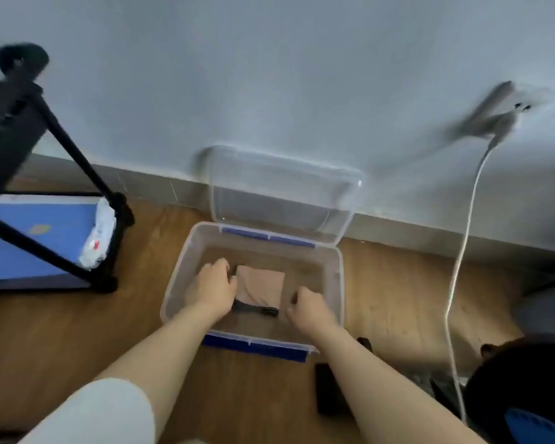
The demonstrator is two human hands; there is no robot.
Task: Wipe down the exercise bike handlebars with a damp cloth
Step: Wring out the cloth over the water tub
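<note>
A clear plastic storage box with blue latches stands on the wooden floor, its lid raised against the wall. Inside lies a folded beige cloth with a black strap at its near edge. My left hand is inside the box, fingers spread, touching the cloth's left edge. My right hand is inside too, fingers curled just right of the cloth, holding nothing that I can see. No bike handlebars are in view.
A black metal frame stands over a blue mat at the left. A white cable hangs from a wall socket on the right. A dark round object and a small black item lie near right.
</note>
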